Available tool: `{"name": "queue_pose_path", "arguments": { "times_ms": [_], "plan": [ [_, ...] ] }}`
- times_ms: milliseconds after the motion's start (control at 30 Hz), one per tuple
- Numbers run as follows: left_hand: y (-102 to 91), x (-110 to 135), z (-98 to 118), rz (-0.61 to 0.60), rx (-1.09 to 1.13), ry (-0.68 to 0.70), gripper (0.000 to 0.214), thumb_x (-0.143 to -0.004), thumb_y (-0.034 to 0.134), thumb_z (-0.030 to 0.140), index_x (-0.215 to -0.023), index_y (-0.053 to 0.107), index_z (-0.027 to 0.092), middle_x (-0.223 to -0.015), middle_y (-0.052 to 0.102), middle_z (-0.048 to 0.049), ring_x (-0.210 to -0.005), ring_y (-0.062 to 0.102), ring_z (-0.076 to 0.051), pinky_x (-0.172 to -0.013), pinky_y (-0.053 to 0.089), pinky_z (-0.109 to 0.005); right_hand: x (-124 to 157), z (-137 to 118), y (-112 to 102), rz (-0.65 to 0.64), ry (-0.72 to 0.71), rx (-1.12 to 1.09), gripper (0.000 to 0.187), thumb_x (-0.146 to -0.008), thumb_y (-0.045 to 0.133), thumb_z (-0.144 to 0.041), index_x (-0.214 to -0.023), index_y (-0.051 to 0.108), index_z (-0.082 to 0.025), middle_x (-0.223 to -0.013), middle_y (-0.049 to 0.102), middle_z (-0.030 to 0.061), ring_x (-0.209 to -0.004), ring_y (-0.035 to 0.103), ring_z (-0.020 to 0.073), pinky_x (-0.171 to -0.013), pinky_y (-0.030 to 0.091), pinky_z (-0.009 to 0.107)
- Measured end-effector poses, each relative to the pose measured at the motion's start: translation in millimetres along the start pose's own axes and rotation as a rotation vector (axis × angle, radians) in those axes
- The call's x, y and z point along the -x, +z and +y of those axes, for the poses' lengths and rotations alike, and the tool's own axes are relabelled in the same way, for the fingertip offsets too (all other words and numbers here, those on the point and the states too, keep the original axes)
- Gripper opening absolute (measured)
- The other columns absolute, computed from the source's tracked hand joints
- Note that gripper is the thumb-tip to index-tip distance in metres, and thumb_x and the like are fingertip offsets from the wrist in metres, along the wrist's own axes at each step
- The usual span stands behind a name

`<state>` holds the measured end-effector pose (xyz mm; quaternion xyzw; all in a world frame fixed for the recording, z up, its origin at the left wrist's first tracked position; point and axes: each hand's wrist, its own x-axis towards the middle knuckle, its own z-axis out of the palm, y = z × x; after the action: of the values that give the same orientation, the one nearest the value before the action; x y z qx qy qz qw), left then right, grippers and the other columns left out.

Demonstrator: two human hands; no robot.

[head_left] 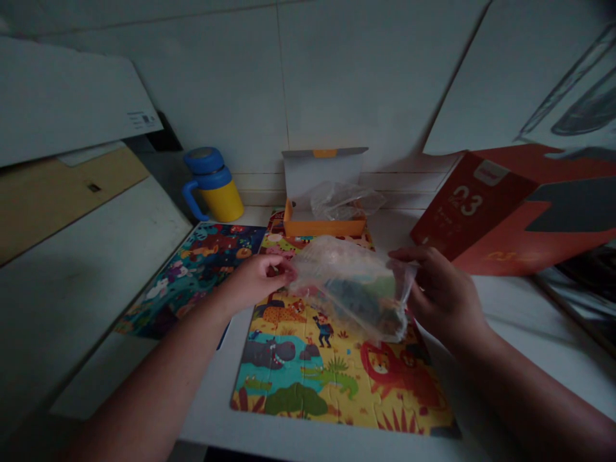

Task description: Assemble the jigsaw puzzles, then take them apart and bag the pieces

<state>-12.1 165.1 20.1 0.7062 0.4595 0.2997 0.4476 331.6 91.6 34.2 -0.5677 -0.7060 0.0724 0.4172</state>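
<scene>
A clear plastic bag (337,269) is stretched between my two hands, above an animal jigsaw puzzle (308,372). My left hand (257,279) pinches the bag's left edge between thumb and fingers. At the other side, my right hand (440,292) grips the bag's right edge. Through the plastic, blurred colours show; I cannot tell whether something is inside or only the puzzle lies behind. The puzzle has a hippo, crocodiles and a lion, with its pieces joined. Its upper part is partly covered by the bag.
An open orange box (325,228) with crumpled plastic (344,200) stands at the back. Left of it are a yellow and blue mug (219,199) and a dark picture sheet (180,289). A large red box (500,212) stands right, white cardboard (67,96) upper left.
</scene>
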Motion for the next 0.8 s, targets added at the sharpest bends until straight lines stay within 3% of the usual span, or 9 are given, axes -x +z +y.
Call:
{"name": "queue_pose_path", "arguments": {
  "times_ms": [167, 300, 400, 500, 633, 700, 800],
  "plan": [
    [-6.9, -1, 4, 0.091, -0.014, 0.029, 0.018, -0.093, 0.072, 0.038, -0.102, 0.079, 0.024, -0.105, 0.08, -0.0063, -0.093, 0.075, -0.023, -0.083, 0.059, -0.037, 3, 6, 3, -0.058, -0.166, -0.065, 0.017, -0.103, 0.064, -0.033, -0.119, 0.066, -0.027, -0.106, 0.076, 0.0086, -0.077, 0.074, 0.0203, -0.057, 0.059, 0.029],
    [-16.1, -4, 8, 0.278, 0.057, 0.03, 0.02, -0.09, 0.072, 0.039, -0.099, 0.073, 0.022, -0.09, 0.075, -0.0039, -0.077, 0.069, -0.021, -0.065, 0.053, -0.031, 7, 6, 7, -0.086, -0.19, -0.306, 0.039, -0.102, 0.067, -0.023, -0.138, 0.056, -0.032, -0.136, 0.07, 0.0104, -0.101, 0.079, 0.0233, -0.08, 0.069, 0.038],
    [-30.4, -8, 4, 0.421, 0.14, 0.037, 0.025, -0.087, 0.074, 0.042, -0.1, 0.069, 0.021, -0.086, 0.072, -0.0025, -0.075, 0.067, -0.02, -0.064, 0.052, -0.029, 9, 5, 9, -0.099, -0.248, -0.459, 0.053, -0.1, 0.069, -0.015, -0.145, 0.049, -0.035, -0.154, 0.057, 0.0117, -0.114, 0.077, 0.0251, -0.089, 0.07, 0.043],
    [-51.9, -13, -7, 0.538, 0.215, 0.013, 0.027, -0.085, 0.078, 0.04, -0.102, 0.068, 0.021, -0.087, 0.069, 0.0, -0.072, 0.064, -0.015, -0.066, 0.052, -0.027, 8, 5, 8, -0.124, -0.279, -0.418, 0.054, -0.099, 0.069, -0.013, -0.145, 0.05, -0.034, -0.155, 0.054, 0.0131, -0.11, 0.078, 0.0243, -0.086, 0.07, 0.041],
    [-78.0, -20, -21, 0.731, 0.374, -0.085, 0.023, -0.085, 0.075, 0.02, -0.106, 0.065, 0.019, -0.092, 0.068, -0.0004, -0.078, 0.068, -0.014, -0.072, 0.055, -0.025, 6, 7, 8, -0.133, -0.277, -0.264, 0.049, -0.101, 0.068, -0.019, -0.145, 0.05, -0.03, -0.144, 0.063, 0.0141, -0.094, 0.08, 0.0205, -0.078, 0.069, 0.037],
    [-84.3, -23, -26, 0.81, 0.439, -0.122, 0.024, -0.089, 0.069, 0.016, -0.112, 0.062, 0.02, -0.097, 0.069, -0.0023, -0.085, 0.074, -0.016, -0.078, 0.059, -0.028, 5, 9, 8, -0.145, -0.26, -0.214, 0.047, -0.102, 0.068, -0.023, -0.145, 0.05, -0.028, -0.138, 0.067, 0.0137, -0.088, 0.08, 0.0196, -0.076, 0.068, 0.036],
    [-83.4, -24, -30, 0.857, 0.449, -0.112, 0.017, -0.097, 0.065, 0.023, -0.112, 0.057, 0.022, -0.104, 0.069, -0.0046, -0.094, 0.077, -0.02, -0.081, 0.061, -0.032, 5, 10, 9, -0.181, -0.217, -0.184, 0.044, -0.103, 0.067, -0.027, -0.145, 0.051, -0.028, -0.129, 0.071, 0.0118, -0.085, 0.079, 0.0196, -0.071, 0.067, 0.034]
  ]
}}
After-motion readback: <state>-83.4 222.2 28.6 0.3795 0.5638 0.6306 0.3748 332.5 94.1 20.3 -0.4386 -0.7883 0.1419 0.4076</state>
